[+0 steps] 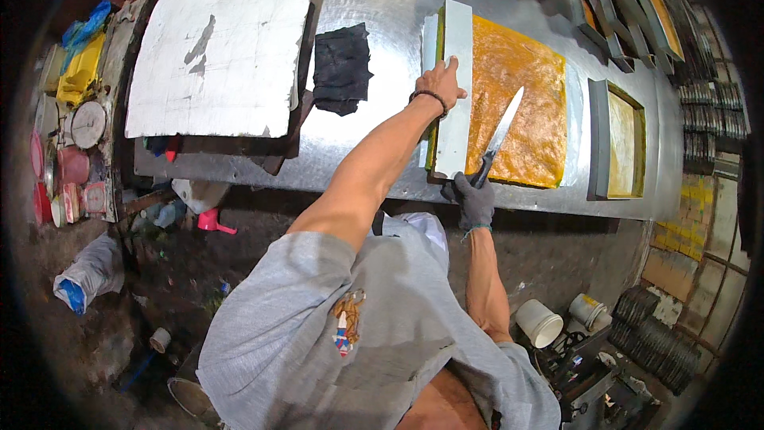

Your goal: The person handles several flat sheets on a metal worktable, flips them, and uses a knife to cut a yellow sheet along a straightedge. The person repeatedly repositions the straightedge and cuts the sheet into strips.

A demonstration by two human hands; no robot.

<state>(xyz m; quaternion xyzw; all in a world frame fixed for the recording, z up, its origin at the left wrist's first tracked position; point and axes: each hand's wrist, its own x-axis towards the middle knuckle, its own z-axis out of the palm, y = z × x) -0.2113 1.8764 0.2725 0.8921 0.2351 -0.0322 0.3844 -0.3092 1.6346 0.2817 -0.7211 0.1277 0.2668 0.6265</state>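
Right hand (475, 202) gripped a knife (503, 128); left hand (439, 87) lay spread on a grey bar (454, 131). The dial (87, 125) at nine o'clock was unreadable.

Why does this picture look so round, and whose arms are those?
No robot here! A person wears a wide, curvy-seeing camera on their head, looking down, so those arms are their own. The left hand is bare and rests on a long pale bar. The right hand, in a dark glove, holds a knife. Beside the bar is a shiny orange slab on a metal table. The table also has a black cloth, a big white board and a grey frame.
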